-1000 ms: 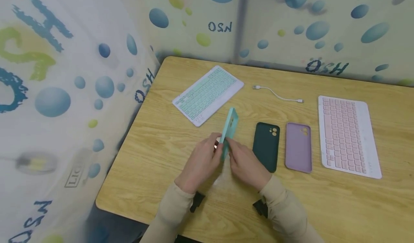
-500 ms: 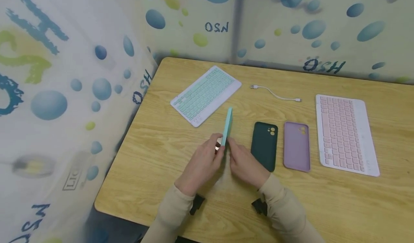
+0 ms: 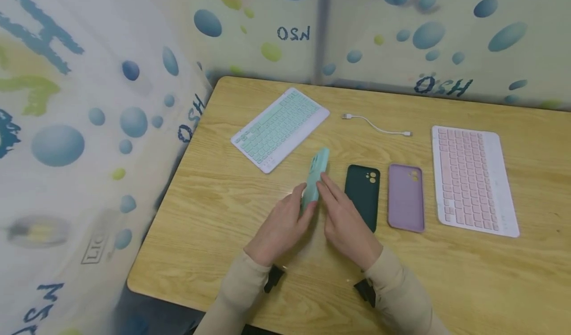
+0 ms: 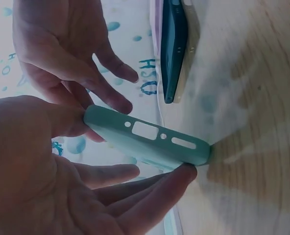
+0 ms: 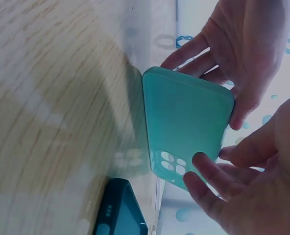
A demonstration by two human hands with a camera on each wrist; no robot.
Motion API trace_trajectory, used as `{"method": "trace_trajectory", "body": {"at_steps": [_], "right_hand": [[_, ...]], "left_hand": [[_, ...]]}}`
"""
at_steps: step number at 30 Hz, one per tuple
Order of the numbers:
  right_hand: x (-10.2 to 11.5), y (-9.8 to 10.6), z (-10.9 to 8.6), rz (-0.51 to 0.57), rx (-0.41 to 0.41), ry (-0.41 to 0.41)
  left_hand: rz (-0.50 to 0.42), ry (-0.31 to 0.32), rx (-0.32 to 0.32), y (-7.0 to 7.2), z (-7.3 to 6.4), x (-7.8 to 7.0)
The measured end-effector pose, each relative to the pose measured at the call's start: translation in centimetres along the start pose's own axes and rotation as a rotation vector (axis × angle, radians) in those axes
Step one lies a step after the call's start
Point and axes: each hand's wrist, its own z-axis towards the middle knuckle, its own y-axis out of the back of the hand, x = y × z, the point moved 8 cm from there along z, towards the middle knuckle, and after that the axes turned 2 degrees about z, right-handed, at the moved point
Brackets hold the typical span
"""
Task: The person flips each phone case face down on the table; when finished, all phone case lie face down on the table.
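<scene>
Sleeves point(image 3: 243, 281), beige: worn on both arms; a small black device point(image 3: 274, 278) is seen by each cuff.

Left hand point(image 3: 277, 228): partly closed; the case below is pinched near its port end, thumb at one long edge, fingertips at the other.

Right hand point(image 3: 350, 226): fingers loosely extended, tips laid against the case near the camera cut-outs; no firm grip is shown.

Mint-green phone case point(image 5: 186, 115), one: held between both hands over the tabletop point(image 3: 200, 216), tilted up on edge, camera end pointed away from the person, back turned toward the right hand. Contact with the wood cannot be told. Background is seen through the cut-outs, so no phone is presumed inside. Judged light, thin-walled, pliant, not readily broken or slippery. Best taken by the long side walls or the corners, where most stiffness is expected; the thin strips around the cut-outs are best left unpressed.

Dark green phone case point(image 3: 362, 194): laid flat, partly hidden behind the right hand.

Lilac phone case point(image 3: 405, 201): laid hollow side up, just beside the dark green one.

Pink-keyed keyboard point(image 3: 468, 176): set at the right.

Mint-keyed keyboard point(image 3: 278, 132): set aslant, farther off.

White cable point(image 3: 378, 129): laid in a loose curve between the keyboards.

Printed backdrop point(image 3: 357, 8): hung behind.
</scene>
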Motion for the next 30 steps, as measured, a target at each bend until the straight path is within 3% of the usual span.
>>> {"method": "trace_trajectory", "body": {"at_steps": [3,6,13,19,24,30], "right_hand": [[-0.1,0.0,-0.1,-0.01,0.003,-0.011],[-0.3,0.1,-0.3,-0.018,0.01,-0.019],[-0.7,-0.1,-0.5,-0.012,0.031,-0.049],[-0.8,-0.5,-0.5,-0.007,0.024,-0.031],[-1.1,-1.2,-0.6,-0.017,0.071,-0.062],[-1.2,-1.7,-0.5,-0.027,0.101,-0.074]], "left_hand": [[-0.005,0.043,0.042,-0.4,0.1,0.4],[0.012,0.048,0.058,-0.7,0.2,0.5],[0.078,0.014,0.056,-0.7,0.4,0.4],[0.114,0.025,0.053,-0.8,0.4,0.6],[0.142,0.04,0.059,-0.8,0.3,0.9],[0.169,0.015,0.044,-0.7,0.4,1.0]]}}
